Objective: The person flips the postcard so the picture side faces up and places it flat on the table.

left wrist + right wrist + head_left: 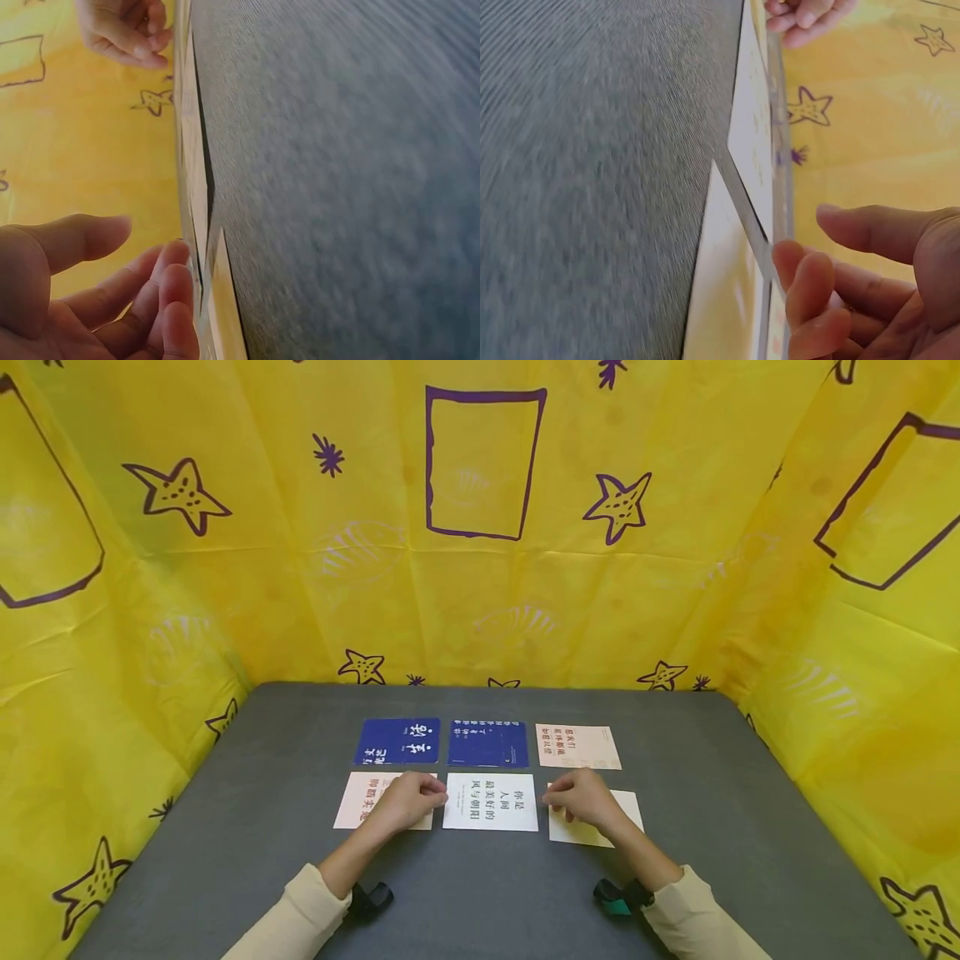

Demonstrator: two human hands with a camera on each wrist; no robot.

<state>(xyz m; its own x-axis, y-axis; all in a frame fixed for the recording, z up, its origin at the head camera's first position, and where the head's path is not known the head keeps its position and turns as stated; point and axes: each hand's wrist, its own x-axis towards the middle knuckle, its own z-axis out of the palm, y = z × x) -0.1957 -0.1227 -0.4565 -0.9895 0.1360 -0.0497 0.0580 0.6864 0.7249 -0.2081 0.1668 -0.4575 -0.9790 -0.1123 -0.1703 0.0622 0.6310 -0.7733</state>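
In the head view a white card (491, 810) with dark characters lies between the two hands. My left hand (407, 799) is over a pale pink card (354, 806) with red characters, fingertips beside the white card's left edge. Over a cream card (573, 832) is my right hand (587, 797), its fingertips close to the white card's right edge. Both wrist views show thumb and fingers loosely bent and apart, with nothing between them. The hands partly hide the two outer cards.
Behind these, a blue card (397, 752), a second blue card (487, 750) and a pinkish card (596, 747) form another row. They lie on a dark grey table (480, 902). Yellow patterned cloth (480, 602) encloses the back and sides.
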